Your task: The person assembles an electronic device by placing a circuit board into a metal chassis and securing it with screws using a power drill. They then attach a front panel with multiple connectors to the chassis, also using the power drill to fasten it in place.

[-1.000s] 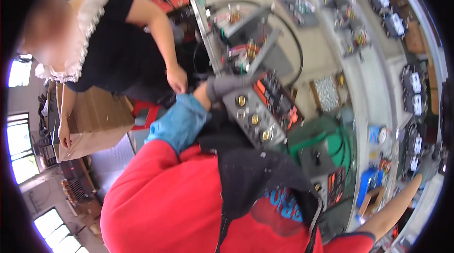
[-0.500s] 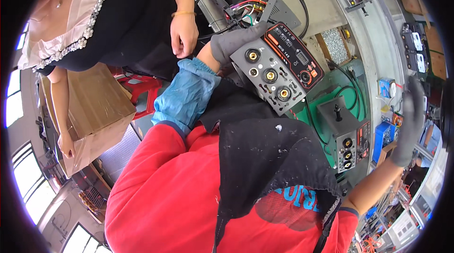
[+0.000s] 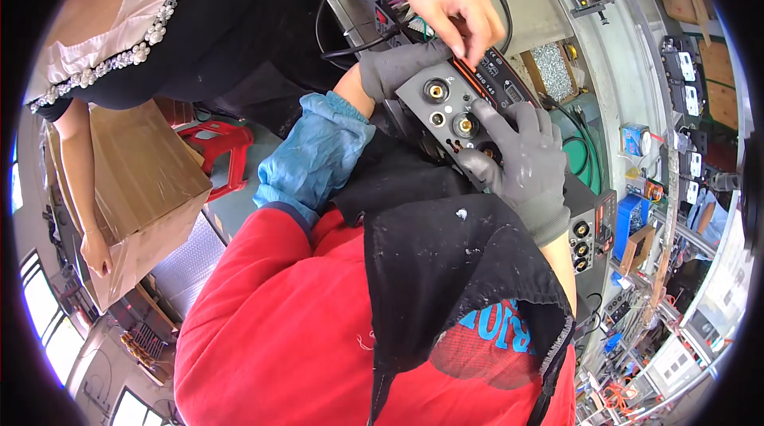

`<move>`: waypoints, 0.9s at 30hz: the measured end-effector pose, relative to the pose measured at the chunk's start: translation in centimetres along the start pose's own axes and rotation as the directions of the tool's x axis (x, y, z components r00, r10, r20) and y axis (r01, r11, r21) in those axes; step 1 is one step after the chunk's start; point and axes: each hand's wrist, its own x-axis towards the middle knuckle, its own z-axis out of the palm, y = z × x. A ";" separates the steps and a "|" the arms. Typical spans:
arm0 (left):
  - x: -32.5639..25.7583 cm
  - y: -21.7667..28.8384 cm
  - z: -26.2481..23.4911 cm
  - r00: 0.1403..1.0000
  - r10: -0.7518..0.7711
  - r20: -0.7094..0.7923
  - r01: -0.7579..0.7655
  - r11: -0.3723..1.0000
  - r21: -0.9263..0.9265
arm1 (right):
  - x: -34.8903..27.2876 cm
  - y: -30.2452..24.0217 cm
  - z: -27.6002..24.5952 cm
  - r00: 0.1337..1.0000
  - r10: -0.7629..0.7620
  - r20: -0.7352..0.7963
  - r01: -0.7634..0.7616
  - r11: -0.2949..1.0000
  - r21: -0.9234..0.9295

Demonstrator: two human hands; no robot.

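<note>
A dark grey welding machine is tilted in front of me, its panel with brass sockets facing up and its black-and-orange label strip along the far side. My left hand, in a grey glove, grips its upper left edge; part of the fingers is hidden behind it. Over the lower part of the panel lies my right hand, also gloved, with thumb and index finger apart beside a brass socket. A co-worker's bare hand reaches in from above, fingertips at the label's top end.
A second, similar machine stands at the right on the bench. Black cables loop at upper left. Beyond are a tray of small metal parts and a blue bin. A cardboard box and red stool are left.
My right hand has swung in from the far right onto the machine's panel. The co-worker's hand has moved right to the label. My left hand keeps its grip.
</note>
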 end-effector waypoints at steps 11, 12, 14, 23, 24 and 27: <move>8.3 9.6 0.8 0.518 -0.238 0.822 -0.648 0.519 0.558 | 0.9 0.1 0.8 0.996 0.029 -0.089 -0.028 1.000 0.010; 8.9 10.2 0.6 0.476 -0.265 0.839 -0.681 0.492 0.542 | 0.7 0.2 0.8 0.992 0.050 -0.115 -0.048 0.999 0.023; 9.3 10.3 0.7 0.426 -0.304 0.852 -0.709 0.473 0.523 | 0.1 0.6 0.8 0.981 0.100 -0.167 -0.092 0.994 0.052; 9.4 10.3 1.5 0.334 -0.275 0.902 -0.786 0.446 0.427 | -3.2 1.3 4.9 0.883 0.297 -0.363 -0.188 0.933 0.306; 9.5 10.6 1.6 0.365 -0.355 0.861 -0.724 0.473 0.502 | -3.3 1.4 5.0 0.880 0.306 -0.364 -0.191 0.929 0.318; 9.4 10.8 1.4 0.344 -0.346 0.873 -0.734 0.480 0.480 | -3.3 1.2 4.1 0.891 0.335 -0.306 -0.243 0.922 0.301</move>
